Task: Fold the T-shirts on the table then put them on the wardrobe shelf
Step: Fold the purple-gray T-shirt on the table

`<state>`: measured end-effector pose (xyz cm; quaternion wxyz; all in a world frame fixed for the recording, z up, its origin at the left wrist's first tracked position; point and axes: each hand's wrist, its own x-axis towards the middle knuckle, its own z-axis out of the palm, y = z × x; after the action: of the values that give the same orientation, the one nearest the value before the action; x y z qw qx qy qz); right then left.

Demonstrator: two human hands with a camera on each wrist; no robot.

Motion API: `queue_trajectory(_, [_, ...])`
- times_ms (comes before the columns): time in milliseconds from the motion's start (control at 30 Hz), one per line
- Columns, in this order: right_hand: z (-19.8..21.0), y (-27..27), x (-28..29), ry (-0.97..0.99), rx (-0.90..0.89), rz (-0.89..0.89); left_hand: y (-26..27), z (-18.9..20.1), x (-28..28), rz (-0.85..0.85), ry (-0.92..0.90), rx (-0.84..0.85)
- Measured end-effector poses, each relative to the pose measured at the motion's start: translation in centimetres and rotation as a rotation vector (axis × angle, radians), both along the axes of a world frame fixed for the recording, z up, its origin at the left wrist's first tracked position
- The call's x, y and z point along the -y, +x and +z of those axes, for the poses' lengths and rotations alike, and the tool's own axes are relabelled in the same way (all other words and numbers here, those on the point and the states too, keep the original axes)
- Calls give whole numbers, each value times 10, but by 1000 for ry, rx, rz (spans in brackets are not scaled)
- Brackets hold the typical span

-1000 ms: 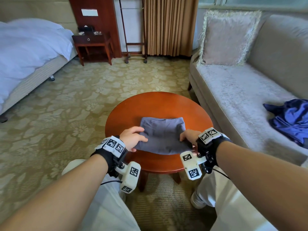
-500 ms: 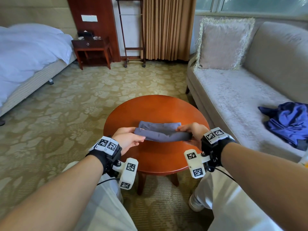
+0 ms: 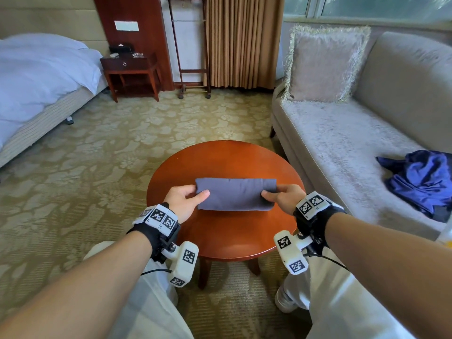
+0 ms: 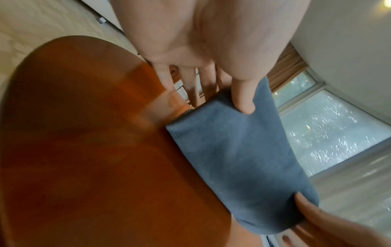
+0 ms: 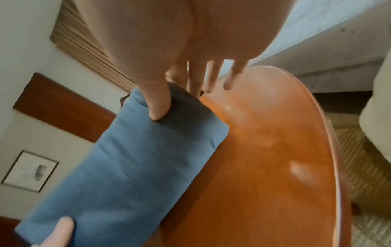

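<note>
A folded grey-blue T-shirt is held up above the round wooden table, its face tilted toward me. My left hand pinches its left end, thumb on the near face and fingers behind. My right hand pinches the right end the same way. In the left wrist view the thumb presses the T-shirt, with the fingers behind the fold. The right wrist view shows the thumb on the T-shirt over the table. A crumpled dark blue T-shirt lies on the sofa at the right.
A grey sofa with a fringed cushion runs along the right. A bed is at the left, with a nightstand and a luggage rack at the back. Patterned carpet surrounds the table.
Both hands gripped the ends of the grey-blue T-shirt lying flat on the table and lifted it off the top. It now hangs between them, turned toward me.
</note>
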<state>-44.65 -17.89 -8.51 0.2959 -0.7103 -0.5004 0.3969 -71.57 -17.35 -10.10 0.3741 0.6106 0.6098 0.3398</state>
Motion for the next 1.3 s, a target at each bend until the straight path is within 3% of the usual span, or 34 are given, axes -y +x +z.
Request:
queue_trajectory(167, [-6,-8,-7,108,16,-3,2,-8,-12,-7,32,-35])
queue_trajectory(367, [-20,-16,-14,0,253,-87,13,-20,-21,125,28,-223])
queue_trajectory(600, [-33,-26,-30,-158,372,-124,22,-40,-33,222,-85,-343])
queue_trajectory(733, [-31,-31,-40,-250,336,-195,22,-44,-43,235,-169,-350])
queue_trajectory(933, [-27,-27,-44,-270,263,-228,24,-35,-55,234,-402,-222])
queue_trajectory(1067, [-15,-23,-37,-338,216,-125,29,-34,-59,142,-405,-380])
queue_trajectory(1300, [-7,-19,-39,-394,156,-110,42,-29,-62,45,-492,-313])
